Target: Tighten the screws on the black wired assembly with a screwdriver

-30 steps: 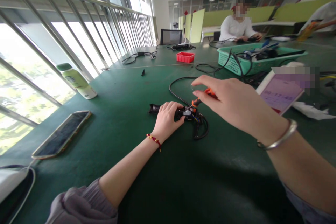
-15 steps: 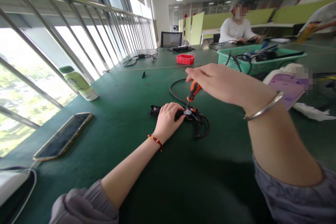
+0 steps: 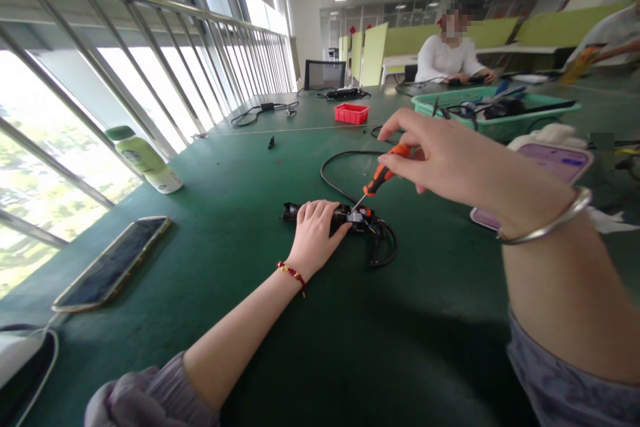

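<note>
A black corded device (image 3: 359, 219) lies on the green table with its housing open at the right end, where a grey part and coloured wires show. My left hand (image 3: 316, 232) is closed over its middle and holds it against the tabletop; the palm hides part of the body. My right hand (image 3: 433, 155) grips the orange-and-black handle of a screwdriver (image 3: 381, 177) between thumb and fingers. The screwdriver leans, handle up to the right, and its tip meets the device near the grey part. A black cable (image 3: 330, 163) loops behind the device.
Behind stand a red tray (image 3: 351, 114) and a green basket (image 3: 425, 105) of cables and parts. A phone (image 3: 113, 263) and a bottle (image 3: 145, 160) are at left, near the railing. A purple-cased phone (image 3: 550, 159) lies at right. A person (image 3: 447, 57) sits across the table.
My right hand has shifted right, and its fingers have gone from lying over the handle's top to pinching it. The screwdriver now leans further right. My left hand stays on the device.
</note>
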Motion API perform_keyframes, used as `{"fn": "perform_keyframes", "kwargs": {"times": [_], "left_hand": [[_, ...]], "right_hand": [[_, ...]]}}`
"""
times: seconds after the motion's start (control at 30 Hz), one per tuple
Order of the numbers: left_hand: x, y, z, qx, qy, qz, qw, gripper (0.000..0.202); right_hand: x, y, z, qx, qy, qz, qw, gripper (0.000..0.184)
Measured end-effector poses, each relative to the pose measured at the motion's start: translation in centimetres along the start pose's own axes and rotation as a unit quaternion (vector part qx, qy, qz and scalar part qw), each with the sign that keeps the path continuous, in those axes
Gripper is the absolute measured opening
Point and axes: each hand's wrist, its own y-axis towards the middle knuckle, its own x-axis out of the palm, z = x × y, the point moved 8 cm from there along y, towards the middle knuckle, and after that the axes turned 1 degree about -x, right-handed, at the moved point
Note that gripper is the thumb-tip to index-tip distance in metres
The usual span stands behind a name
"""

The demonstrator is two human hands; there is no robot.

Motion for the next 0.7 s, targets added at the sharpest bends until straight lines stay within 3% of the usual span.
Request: {"fn": "perform_keyframes", "kwargs": {"times": [0.17,0.43,0.7], "left_hand": [[0.04,0.08,0.34,0.012,0.015,-0.006,1.000,0.033],[0.03,0.02,0.39,0.016,0.011,0.001,1.000,0.032],[0.01,-0.06,0.55,0.022,0.019,0.001,1.000,0.034]], "right_hand": [[0.13,0.18,-0.58,0.023,-0.043,0.014,0.999,0.026],[0.21,-0.52,-0.85,-0.049,-0.025,0.005,0.998,0.039],[0.83,-0.43,-0.99,-0.008,-0.023,-0.040,0.999,0.034]]}}
